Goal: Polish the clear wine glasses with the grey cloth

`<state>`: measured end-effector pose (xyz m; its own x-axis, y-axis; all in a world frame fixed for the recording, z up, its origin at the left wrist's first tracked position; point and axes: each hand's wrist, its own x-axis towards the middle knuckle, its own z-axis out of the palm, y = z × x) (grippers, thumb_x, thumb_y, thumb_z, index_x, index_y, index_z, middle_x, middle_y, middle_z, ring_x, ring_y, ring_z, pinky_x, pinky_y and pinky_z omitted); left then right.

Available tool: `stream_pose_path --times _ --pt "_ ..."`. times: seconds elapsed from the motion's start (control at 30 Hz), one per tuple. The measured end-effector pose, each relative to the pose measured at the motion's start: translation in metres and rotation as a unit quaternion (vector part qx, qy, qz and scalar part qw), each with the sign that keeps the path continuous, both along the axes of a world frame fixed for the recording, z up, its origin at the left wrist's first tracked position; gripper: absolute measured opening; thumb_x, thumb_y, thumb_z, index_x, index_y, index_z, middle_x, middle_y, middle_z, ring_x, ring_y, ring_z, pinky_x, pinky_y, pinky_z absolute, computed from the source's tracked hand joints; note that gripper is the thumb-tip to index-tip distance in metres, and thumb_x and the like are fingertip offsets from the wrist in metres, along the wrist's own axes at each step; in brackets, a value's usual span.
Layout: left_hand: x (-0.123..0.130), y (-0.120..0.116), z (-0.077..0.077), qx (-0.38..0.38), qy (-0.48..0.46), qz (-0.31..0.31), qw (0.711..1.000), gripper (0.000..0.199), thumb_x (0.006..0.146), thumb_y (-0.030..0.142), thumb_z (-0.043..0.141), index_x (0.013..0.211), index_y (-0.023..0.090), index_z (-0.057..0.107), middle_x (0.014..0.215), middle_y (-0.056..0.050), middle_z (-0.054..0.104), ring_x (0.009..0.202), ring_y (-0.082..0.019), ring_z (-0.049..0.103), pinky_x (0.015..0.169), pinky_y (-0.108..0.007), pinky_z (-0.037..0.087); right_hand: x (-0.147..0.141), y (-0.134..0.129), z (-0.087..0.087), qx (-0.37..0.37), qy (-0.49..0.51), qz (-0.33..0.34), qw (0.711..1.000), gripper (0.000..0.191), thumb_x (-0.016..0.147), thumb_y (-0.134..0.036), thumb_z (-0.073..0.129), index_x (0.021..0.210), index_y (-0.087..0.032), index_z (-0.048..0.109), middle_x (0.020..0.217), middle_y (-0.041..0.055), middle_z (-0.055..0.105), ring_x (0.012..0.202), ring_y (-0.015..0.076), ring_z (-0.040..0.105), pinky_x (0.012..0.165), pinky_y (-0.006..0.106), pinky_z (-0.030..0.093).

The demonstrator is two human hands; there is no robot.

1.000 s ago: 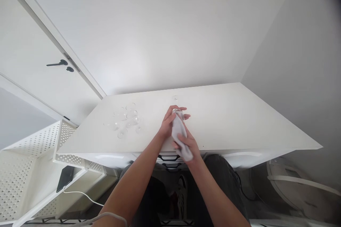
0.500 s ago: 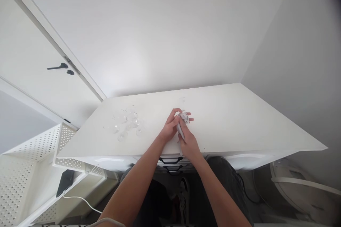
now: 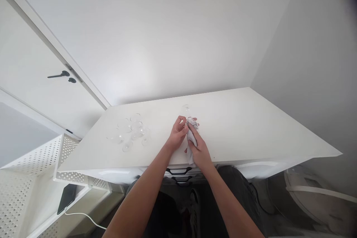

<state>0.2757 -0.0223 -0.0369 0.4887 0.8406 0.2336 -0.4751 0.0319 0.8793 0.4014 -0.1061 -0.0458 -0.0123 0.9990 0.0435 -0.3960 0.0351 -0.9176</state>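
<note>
My right hand [image 3: 199, 148] is closed around a crumpled light-grey cloth [image 3: 192, 139], whose loose end hangs down toward me. Against the cloth, my left hand [image 3: 177, 131] is closed with bent fingers on a clear stemmed glass [image 3: 186, 108]. Only a thin rounded end of this glass shows beyond my fingers; the cloth and hands hide the rest. Both hands are above the middle of a white cabinet top [image 3: 245, 130]. To their left stands a cluster of several clear stemmed glasses [image 3: 136, 126], with faint outlines.
A white wall rises behind the cabinet, with a door and its black handle [image 3: 60, 74] at the left. Below left, a phone [image 3: 67, 198] with a white cable lies on a perforated shelf unit [image 3: 69, 152]. Black drawer handles [image 3: 178, 171] face me. A rounded grey object [image 3: 312, 200] sits lower right.
The cloth has shifted and more of it now hangs below my right hand. The glass's exposed end has moved slightly left. The view has tilted a little.
</note>
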Motion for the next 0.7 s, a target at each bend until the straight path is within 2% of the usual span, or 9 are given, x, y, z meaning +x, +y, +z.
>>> stream_pose_path --times 0.1,0.17,0.23,0.33,0.43,0.5,0.53,0.6,0.7 --pt "0.0 -0.002 0.003 -0.002 -0.014 -0.004 1.0 0.051 0.088 0.043 0.083 0.126 0.029 0.052 0.152 -0.013 0.06 0.138 -0.034 0.061 0.107 -0.049 0.05 -0.001 -0.003 -0.002 -0.035 0.142 0.033 0.989 0.057 0.09 -0.03 0.073 0.145 -0.033 0.06 0.109 0.0031 0.068 0.062 0.0105 0.054 0.055 0.026 0.054" --pt "0.001 -0.003 0.005 0.004 -0.024 -0.006 1.0 0.063 0.088 0.042 0.083 0.142 0.032 0.051 0.157 -0.013 0.056 0.142 -0.034 0.057 0.112 -0.05 0.047 0.001 -0.005 -0.006 -0.045 0.259 0.053 0.963 0.052 0.088 -0.027 0.076 0.138 -0.032 0.062 0.09 -0.0016 0.062 0.058 0.0079 0.047 0.049 0.019 0.048" --pt "0.001 -0.002 0.005 0.009 -0.019 -0.009 1.0 0.066 0.087 0.044 0.083 0.145 0.032 0.054 0.159 -0.013 0.054 0.141 -0.034 0.057 0.113 -0.049 0.046 0.003 -0.006 -0.009 -0.043 0.321 0.049 0.945 0.046 0.086 -0.025 0.077 0.13 -0.03 0.064 0.08 -0.004 0.054 0.055 0.0069 0.041 0.046 0.016 0.044" --pt "0.001 0.0 0.002 0.023 0.013 0.013 1.0 0.054 0.09 0.056 0.076 0.133 0.025 0.064 0.15 -0.015 0.061 0.124 -0.031 0.066 0.103 -0.045 0.051 0.005 -0.005 -0.007 -0.042 0.299 0.055 0.952 0.046 0.087 -0.026 0.078 0.13 -0.029 0.064 0.078 -0.0045 0.054 0.052 0.007 0.04 0.046 0.019 0.046" --pt "0.001 0.004 -0.002 0.047 0.018 0.042 0.998 0.043 0.093 0.055 0.073 0.12 0.023 0.068 0.141 -0.015 0.067 0.108 -0.025 0.07 0.097 -0.042 0.053 0.007 -0.004 0.0 -0.035 0.205 0.046 0.977 0.055 0.086 -0.029 0.08 0.138 -0.029 0.061 0.092 -0.001 0.064 0.056 0.0089 0.053 0.051 0.025 0.05" --pt "0.001 0.005 -0.003 0.056 0.014 0.047 0.997 0.038 0.09 0.044 0.079 0.12 0.024 0.068 0.144 -0.013 0.065 0.11 -0.024 0.069 0.1 -0.041 0.052 0.01 -0.004 0.005 -0.028 0.179 0.023 0.983 0.058 0.086 -0.028 0.079 0.141 -0.031 0.06 0.104 0.0009 0.068 0.061 0.0097 0.057 0.054 0.026 0.052" --pt "0.001 0.005 -0.003 0.057 0.012 0.045 0.997 0.037 0.088 0.039 0.082 0.12 0.025 0.069 0.148 -0.012 0.063 0.115 -0.025 0.068 0.102 -0.042 0.051 0.011 -0.004 0.005 -0.027 0.19 0.015 0.981 0.056 0.087 -0.027 0.078 0.14 -0.031 0.061 0.104 0.0007 0.067 0.06 0.0091 0.055 0.053 0.025 0.052" --pt "0.001 0.004 -0.002 0.052 0.006 0.041 0.998 0.035 0.085 0.033 0.085 0.117 0.026 0.071 0.154 -0.011 0.058 0.126 -0.028 0.065 0.107 -0.044 0.049 0.013 -0.003 0.004 -0.028 0.245 0.012 0.969 0.047 0.088 -0.026 0.075 0.133 -0.029 0.064 0.093 -0.0011 0.063 0.057 0.008 0.047 0.049 0.023 0.049" --pt "0.001 0.002 -0.001 0.034 -0.012 0.031 0.999 0.026 0.088 0.035 0.082 0.109 0.024 0.071 0.148 -0.011 0.061 0.138 -0.033 0.059 0.108 -0.047 0.049 0.012 -0.002 -0.003 -0.032 0.304 0.008 0.952 0.032 0.087 -0.025 0.076 0.118 -0.026 0.067 0.079 -0.0027 0.054 0.057 0.0087 0.04 0.045 0.019 0.043"
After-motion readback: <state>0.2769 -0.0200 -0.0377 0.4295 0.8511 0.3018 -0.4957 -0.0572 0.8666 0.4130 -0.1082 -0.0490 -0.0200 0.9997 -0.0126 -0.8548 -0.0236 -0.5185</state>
